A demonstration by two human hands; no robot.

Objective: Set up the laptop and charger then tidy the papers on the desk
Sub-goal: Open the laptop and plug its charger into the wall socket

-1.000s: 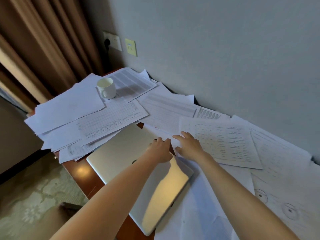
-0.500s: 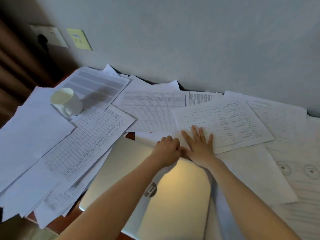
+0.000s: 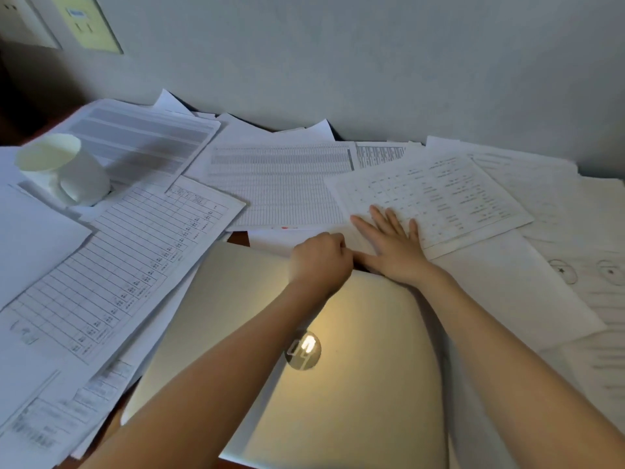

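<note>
A closed silver laptop (image 3: 355, 394) lies on the desk in front of me, its left side partly under loose sheets. My left hand (image 3: 321, 262) has its fingers curled over the laptop's far edge. My right hand (image 3: 392, 248) lies flat, fingers spread, on a printed sheet (image 3: 456, 194) just beyond the laptop's far right corner. Printed papers (image 3: 277, 187) cover the desk all around, overlapping each other. No charger is in view.
A white cup (image 3: 67, 170) stands on the papers at the far left. Wall sockets (image 3: 88, 25) sit on the grey wall at the upper left. A bit of brown desk (image 3: 238, 236) shows beyond the laptop. The wall closes off the desk's back.
The view has moved closer and swung right, leaving the curtain out of frame. My right hand has flattened onto the printed sheet; my left hand stays curled at the laptop's far edge.
</note>
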